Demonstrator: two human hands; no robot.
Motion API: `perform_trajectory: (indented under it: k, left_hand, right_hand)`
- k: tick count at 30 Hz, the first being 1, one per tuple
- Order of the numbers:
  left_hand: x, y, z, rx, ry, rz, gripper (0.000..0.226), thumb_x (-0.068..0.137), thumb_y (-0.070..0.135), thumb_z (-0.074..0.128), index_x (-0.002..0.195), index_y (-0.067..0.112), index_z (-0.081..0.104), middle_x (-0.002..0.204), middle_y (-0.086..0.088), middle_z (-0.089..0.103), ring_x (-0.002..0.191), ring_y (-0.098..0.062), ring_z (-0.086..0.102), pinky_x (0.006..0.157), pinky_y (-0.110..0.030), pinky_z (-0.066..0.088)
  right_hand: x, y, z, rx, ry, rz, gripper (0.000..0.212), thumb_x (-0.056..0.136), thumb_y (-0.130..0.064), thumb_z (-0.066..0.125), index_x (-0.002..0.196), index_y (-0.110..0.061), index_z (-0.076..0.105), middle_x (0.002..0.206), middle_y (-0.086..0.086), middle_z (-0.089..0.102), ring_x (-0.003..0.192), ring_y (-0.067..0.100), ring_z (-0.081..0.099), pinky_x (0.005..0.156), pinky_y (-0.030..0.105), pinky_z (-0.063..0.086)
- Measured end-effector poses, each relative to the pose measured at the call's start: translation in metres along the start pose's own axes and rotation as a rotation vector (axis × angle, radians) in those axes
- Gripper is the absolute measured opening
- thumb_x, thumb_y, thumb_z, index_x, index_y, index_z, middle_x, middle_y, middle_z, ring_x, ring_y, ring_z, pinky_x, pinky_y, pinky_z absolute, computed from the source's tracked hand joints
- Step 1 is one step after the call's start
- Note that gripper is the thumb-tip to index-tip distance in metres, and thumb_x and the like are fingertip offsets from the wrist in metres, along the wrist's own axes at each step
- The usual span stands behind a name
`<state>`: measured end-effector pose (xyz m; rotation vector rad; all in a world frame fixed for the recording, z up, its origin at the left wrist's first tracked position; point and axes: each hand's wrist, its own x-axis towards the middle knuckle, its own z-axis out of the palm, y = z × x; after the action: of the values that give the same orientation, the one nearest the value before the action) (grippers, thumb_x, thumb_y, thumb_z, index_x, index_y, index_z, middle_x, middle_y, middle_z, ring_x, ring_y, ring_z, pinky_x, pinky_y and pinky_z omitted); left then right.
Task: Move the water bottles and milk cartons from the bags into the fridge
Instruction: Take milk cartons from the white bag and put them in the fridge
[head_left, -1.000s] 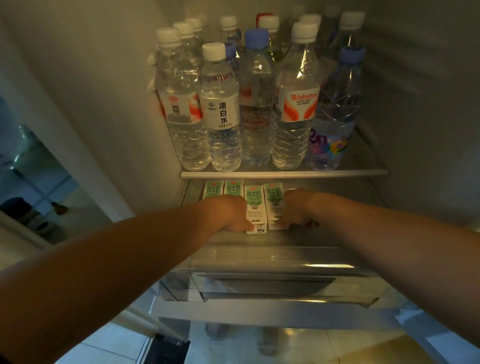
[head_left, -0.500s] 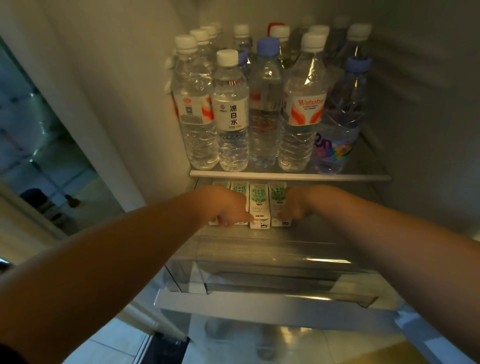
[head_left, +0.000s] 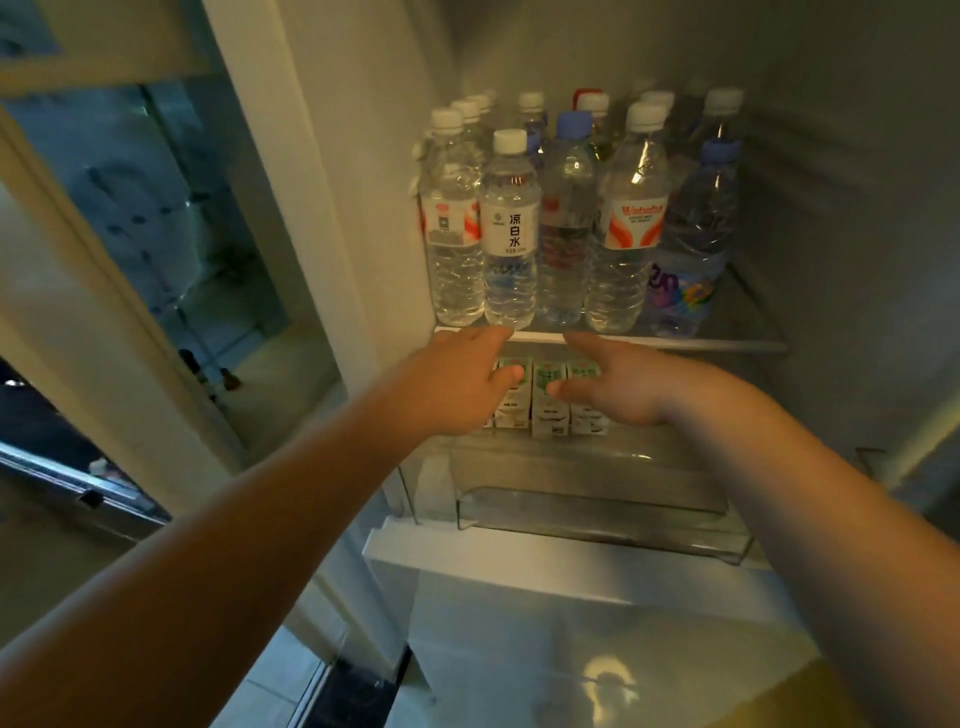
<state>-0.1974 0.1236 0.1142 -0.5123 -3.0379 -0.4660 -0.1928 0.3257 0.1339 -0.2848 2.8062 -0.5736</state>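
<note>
Single view, head-worn, wide-angle. The camera sits in front of and above the fridge's glass shelf, facing forward and down into the open compartment. Range is close, within arm's reach: the left hand and right hand lie just below the shelf's front edge, arms entering from the lower frame corners. The shelf lies right of frame centre, with floor tiles well below it.

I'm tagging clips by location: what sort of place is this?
Probably a home kitchen, looking into an open fridge: water bottles stand on a glass shelf, milk cartons sit below it, above a clear drawer, with floor tiles underneath.
</note>
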Motion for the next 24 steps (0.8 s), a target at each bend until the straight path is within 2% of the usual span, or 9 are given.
perform_trajectory:
  k: [2, 4, 8, 11, 16, 22, 24]
  left_hand:
    - [-0.018, 0.001, 0.001, 0.014, 0.059, 0.031, 0.063, 0.089, 0.063, 0.030, 0.145, 0.034, 0.033, 0.142, 0.002, 0.049, 0.128, -0.024, 0.046, 0.101, -0.052, 0.044]
    - [-0.040, 0.006, 0.004, 0.052, 0.111, 0.028, 0.070, 0.086, 0.067, 0.023, 0.147, 0.035, 0.029, 0.152, 0.003, 0.039, 0.138, -0.024, 0.035, 0.109, -0.054, 0.037]
    - [-0.102, 0.023, 0.012, 0.105, 0.204, 0.017, 0.068, 0.095, 0.059, 0.036, 0.154, 0.030, 0.019, 0.164, 0.000, 0.014, 0.150, -0.024, 0.008, 0.120, -0.051, 0.017]
    - [-0.150, 0.028, 0.023, 0.133, 0.248, 0.006, 0.073, 0.094, 0.064, 0.031, 0.156, 0.032, 0.008, 0.165, 0.002, 0.003, 0.151, -0.026, -0.001, 0.120, -0.051, 0.011]
    - [-0.222, 0.025, 0.050, 0.224, 0.290, 0.002, 0.083, 0.088, 0.075, 0.020, 0.155, 0.033, -0.006, 0.165, 0.000, -0.008, 0.151, -0.031, -0.006, 0.119, -0.056, 0.009]
    - [-0.299, 0.035, 0.085, 0.147, 0.242, -0.026, 0.086, 0.086, 0.079, 0.026, 0.156, 0.036, -0.002, 0.164, 0.006, -0.014, 0.151, -0.029, -0.011, 0.117, -0.054, -0.004]
    - [-0.325, 0.041, 0.101, 0.099, 0.229, -0.034, 0.084, 0.087, 0.079, 0.028, 0.155, 0.039, 0.000, 0.164, 0.007, -0.013, 0.151, -0.029, -0.011, 0.116, -0.052, -0.005]
  right_hand:
    - [-0.022, -0.005, 0.009, -0.039, 0.136, -0.065, 0.079, 0.090, -0.058, 0.054, 0.154, -0.036, 0.014, 0.161, -0.004, 0.023, 0.146, 0.025, 0.026, 0.117, 0.046, 0.026]
    - [-0.047, -0.010, 0.021, -0.083, 0.254, -0.112, 0.078, 0.090, -0.061, 0.051, 0.153, -0.041, 0.011, 0.162, -0.008, 0.018, 0.147, 0.025, 0.019, 0.116, 0.051, 0.021]
    - [-0.099, -0.013, 0.054, -0.085, 0.374, -0.156, 0.080, 0.087, -0.068, 0.047, 0.153, -0.045, 0.005, 0.164, -0.009, 0.007, 0.150, 0.022, 0.005, 0.116, 0.049, 0.011]
    - [-0.141, -0.009, 0.086, -0.096, 0.424, -0.153, 0.085, 0.085, -0.073, 0.042, 0.152, -0.047, -0.002, 0.164, -0.009, -0.004, 0.151, 0.023, -0.005, 0.117, 0.050, 0.007]
    - [-0.203, -0.005, 0.135, -0.221, 0.454, -0.108, 0.090, 0.076, -0.086, 0.020, 0.150, -0.048, -0.015, 0.161, -0.011, -0.020, 0.150, 0.024, -0.015, 0.118, 0.052, 0.001]
    - [-0.265, 0.003, 0.181, -0.275, 0.380, -0.031, 0.093, 0.072, -0.089, 0.013, 0.147, -0.046, -0.024, 0.160, -0.008, -0.026, 0.148, 0.026, -0.022, 0.118, 0.055, -0.003]
    - [-0.286, 0.007, 0.195, -0.261, 0.371, -0.021, 0.093, 0.075, -0.087, 0.016, 0.149, -0.045, -0.020, 0.161, -0.006, -0.022, 0.149, 0.026, -0.020, 0.119, 0.055, -0.001]
